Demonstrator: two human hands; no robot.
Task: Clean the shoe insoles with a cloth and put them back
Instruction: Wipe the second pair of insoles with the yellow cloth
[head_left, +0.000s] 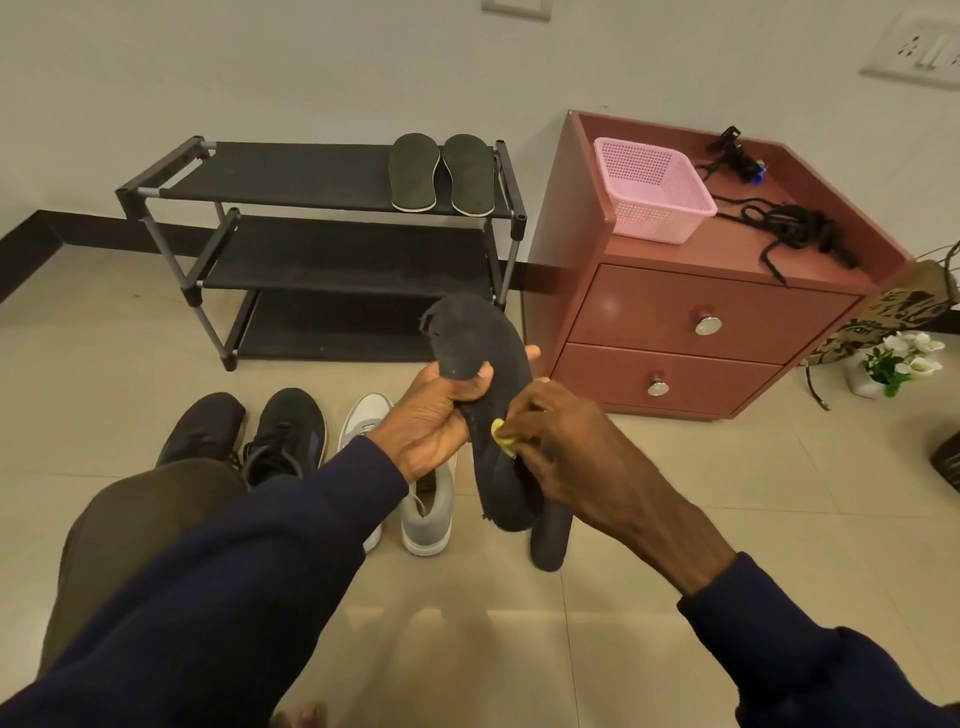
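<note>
The tiled floor (649, 519) runs under everything. Beyond the hands and to their left stands a black three-shelf shoe rack (311, 176) against the wall. Beyond them to the right is a reddish two-drawer cabinet (691, 322).

A pair of black sneakers (285, 436) sits on the floor left of the left hand. A pair of grey-and-white sneakers (426, 514) lies just below and behind that hand, partly hidden by it. On the cabinet's top, well beyond the right hand, are a pink mesh basket (649, 192) and a tangle of black cords (789, 228). Two dark insoles (441, 174) lie side by side at the right end of the rack's top shelf, straight beyond the hands.

A black insole (478, 348) is held up between the two hands, roughly upright, its frayed end uppermost. The left hand (436, 415) grips it around the middle, thumb across the near face and fingers wrapped behind. The right hand (566, 447) has its fingers curled over a small yellow cloth (501, 431), pressing it against the insole's right edge just below the left thumb. Under the right hand a second dark insole (550, 540) rests on the floor, its upper part hidden.
</note>
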